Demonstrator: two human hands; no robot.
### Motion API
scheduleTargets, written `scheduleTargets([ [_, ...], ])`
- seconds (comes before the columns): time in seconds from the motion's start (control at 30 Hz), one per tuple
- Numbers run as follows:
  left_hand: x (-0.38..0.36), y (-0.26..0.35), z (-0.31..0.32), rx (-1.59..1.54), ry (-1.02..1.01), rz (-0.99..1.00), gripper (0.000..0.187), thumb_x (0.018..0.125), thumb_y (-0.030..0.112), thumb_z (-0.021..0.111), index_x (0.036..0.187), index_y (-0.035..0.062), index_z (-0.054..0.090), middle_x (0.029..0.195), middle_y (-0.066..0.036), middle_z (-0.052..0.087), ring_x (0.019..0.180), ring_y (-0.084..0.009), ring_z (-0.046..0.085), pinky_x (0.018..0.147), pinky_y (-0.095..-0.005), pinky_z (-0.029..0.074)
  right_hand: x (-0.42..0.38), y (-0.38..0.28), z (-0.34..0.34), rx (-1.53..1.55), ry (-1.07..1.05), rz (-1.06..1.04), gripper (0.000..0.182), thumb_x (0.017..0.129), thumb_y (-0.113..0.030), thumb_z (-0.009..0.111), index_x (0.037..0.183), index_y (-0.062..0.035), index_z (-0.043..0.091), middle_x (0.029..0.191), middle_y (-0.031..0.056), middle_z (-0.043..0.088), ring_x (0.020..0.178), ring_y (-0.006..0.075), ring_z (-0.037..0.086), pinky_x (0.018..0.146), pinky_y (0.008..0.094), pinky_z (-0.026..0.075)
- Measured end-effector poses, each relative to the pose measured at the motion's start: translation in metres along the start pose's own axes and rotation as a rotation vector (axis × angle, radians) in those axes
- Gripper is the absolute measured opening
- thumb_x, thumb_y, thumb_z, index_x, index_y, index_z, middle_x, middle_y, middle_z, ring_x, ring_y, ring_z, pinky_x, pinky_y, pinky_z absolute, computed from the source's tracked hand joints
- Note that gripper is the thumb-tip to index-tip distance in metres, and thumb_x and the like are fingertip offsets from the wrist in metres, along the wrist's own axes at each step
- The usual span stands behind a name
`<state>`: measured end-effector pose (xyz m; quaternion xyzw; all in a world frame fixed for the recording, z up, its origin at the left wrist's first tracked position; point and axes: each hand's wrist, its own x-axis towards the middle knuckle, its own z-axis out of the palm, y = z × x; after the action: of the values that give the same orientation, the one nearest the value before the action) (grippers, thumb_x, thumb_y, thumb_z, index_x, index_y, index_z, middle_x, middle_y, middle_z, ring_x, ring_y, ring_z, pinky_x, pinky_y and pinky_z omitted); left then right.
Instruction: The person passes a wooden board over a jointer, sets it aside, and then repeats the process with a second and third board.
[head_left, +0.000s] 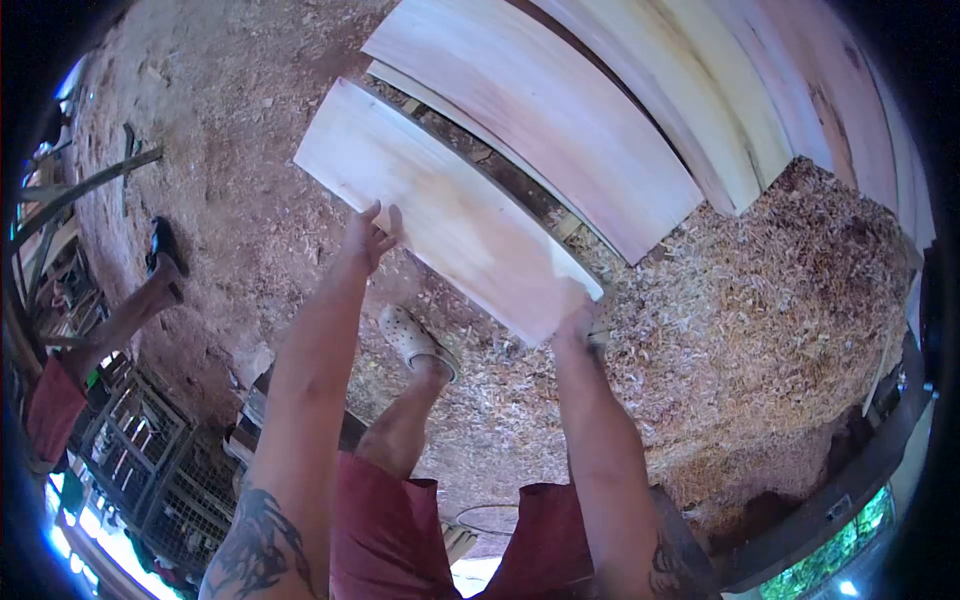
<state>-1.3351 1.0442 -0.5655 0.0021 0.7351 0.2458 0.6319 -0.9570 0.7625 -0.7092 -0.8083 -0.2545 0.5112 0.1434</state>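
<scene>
A pale, smooth wooden board [440, 215] lies at a slant in front of me, above the shavings-covered ground. Its lower right end is in the grip of my right hand [575, 320], whose fingers are partly hidden and blurred against the wood. At the board's near long edge is my left hand [372, 236], with its fingers spread and nothing held in them. Beyond, a wider pinkish board [540, 110] lies roughly parallel, with the edge of another board showing beneath it.
More long boards [690, 100] lie side by side at the upper right. Wood shavings [780, 270] are heaped beside them. Another person's leg [125, 320] is at the left, near a wire cage [150, 450]. My foot in a light clog [415, 338] is below the board.
</scene>
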Motion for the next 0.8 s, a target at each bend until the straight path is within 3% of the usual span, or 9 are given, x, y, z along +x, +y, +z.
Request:
scheduleTargets([
  [0.07, 0.007, -0.014, -0.018, -0.036, -0.062, 0.024, 0.059, 0.104, 0.039, 0.058, 0.152, 0.0064, 0.046, 0.141, -0.014, 0.059, 0.130, -0.0314, 0.057, 0.106, -0.0508, 0.049, -0.007, -0.005, 0.009, 1.219, 0.240, 0.490, 0.057, 0.100, -0.049, 0.045, 0.128, -0.0036, 0.067, 0.132, 0.0161, 0.068, 0.126, 0.0342, 0.060, 0.112, 0.0455, 0.044],
  [0.17, -0.009, -0.024, -0.024, -0.043, 0.019, 0.035, 0.061, 0.104, 0.036, 0.056, 0.156, 0.0069, 0.044, 0.138, -0.016, 0.061, 0.128, -0.0313, 0.059, 0.105, -0.0491, 0.050, -0.047, -0.073, -0.045, -0.120, -0.008, 0.490, 0.063, 0.098, -0.049, 0.048, 0.132, 0.0013, 0.066, 0.142, 0.0224, 0.063, 0.133, 0.0391, 0.058, 0.115, 0.0486, 0.041],
  [0.27, -0.044, -0.041, -0.035, -0.027, -0.030, -0.003, 0.065, 0.101, 0.042, 0.060, 0.156, 0.0087, 0.047, 0.136, -0.017, 0.064, 0.129, -0.0314, 0.060, 0.103, -0.0483, 0.051, -0.094, -0.123, -0.052, -0.302, 0.054, 0.486, 0.059, 0.098, -0.046, 0.050, 0.130, 0.0000, 0.068, 0.138, 0.0254, 0.064, 0.128, 0.0418, 0.062, 0.110, 0.0503, 0.046],
  [0.33, -0.090, -0.052, -0.039, 0.264, -0.009, 0.017, 0.065, 0.100, 0.045, 0.063, 0.153, 0.0087, 0.051, 0.135, -0.018, 0.066, 0.127, -0.0305, 0.062, 0.101, -0.0456, 0.052, -0.148, -0.214, -0.090, -0.525, -0.126, 0.288, 0.055, 0.097, -0.045, 0.053, 0.130, -0.0045, 0.068, 0.136, 0.0269, 0.064, 0.126, 0.0412, 0.062, 0.109, 0.0490, 0.046],
  [0.5, -0.194, -0.128, -0.128, 1.012, 0.013, 0.051, 0.060, 0.097, 0.048, 0.065, 0.136, 0.0027, 0.065, 0.123, -0.022, 0.072, 0.117, -0.0310, 0.069, 0.097, -0.0421, 0.054, -0.219, -0.203, -0.111, -0.675, -0.199, 0.052, 0.044, 0.095, -0.039, 0.058, 0.120, -0.0049, 0.071, 0.122, 0.0229, 0.068, 0.112, 0.0389, 0.067, 0.097, 0.0482, 0.050],
  [0.6, -0.266, -0.208, -0.206, 0.921, 0.100, -0.047, 0.058, 0.095, 0.050, 0.061, 0.129, 0.0046, 0.072, 0.127, -0.022, 0.073, 0.118, -0.0390, 0.069, 0.103, -0.0470, 0.051, -0.253, -0.203, -0.137, -0.728, -0.326, -0.059, 0.037, 0.094, -0.035, 0.061, 0.114, -0.0051, 0.073, 0.113, 0.0205, 0.071, 0.103, 0.0375, 0.069, 0.090, 0.0478, 0.053],
  [0.67, -0.377, -0.196, -0.213, 0.887, 0.144, -0.099, 0.054, 0.094, 0.046, 0.058, 0.123, 0.0030, 0.073, 0.108, -0.021, 0.076, 0.109, -0.0390, 0.072, 0.098, -0.0469, 0.053, -0.262, -0.206, -0.165, -0.808, -0.449, -0.185, 0.033, 0.093, -0.032, 0.063, 0.109, -0.0053, 0.074, 0.107, 0.0189, 0.072, 0.098, 0.0366, 0.071, 0.086, 0.0475, 0.055],
  [0.73, -0.465, -0.227, -0.236, 0.654, 0.268, -0.370, 0.052, 0.096, 0.044, 0.055, 0.114, -0.0011, 0.073, 0.105, -0.027, 0.073, 0.106, -0.0415, 0.071, 0.096, -0.0531, 0.052, -0.258, -0.212, -0.203, -1.054, -0.585, -0.474, 0.029, 0.092, -0.029, 0.065, 0.105, -0.0055, 0.076, 0.101, 0.0173, 0.074, 0.092, 0.0357, 0.072, 0.081, 0.0472, 0.056],
  [0.8, -0.501, -0.352, -0.300, 1.008, 0.189, -0.227, 0.050, 0.101, 0.042, 0.052, 0.125, 0.0024, 0.071, 0.117, -0.027, 0.073, 0.111, -0.0447, 0.069, 0.100, -0.0555, 0.052, -0.240, -0.232, -0.248, -1.368, -0.624, -0.775, 0.025, 0.092, -0.027, 0.067, 0.101, -0.0056, 0.077, 0.096, 0.0158, 0.076, 0.087, 0.0348, 0.074, 0.076, 0.0468, 0.058],
])
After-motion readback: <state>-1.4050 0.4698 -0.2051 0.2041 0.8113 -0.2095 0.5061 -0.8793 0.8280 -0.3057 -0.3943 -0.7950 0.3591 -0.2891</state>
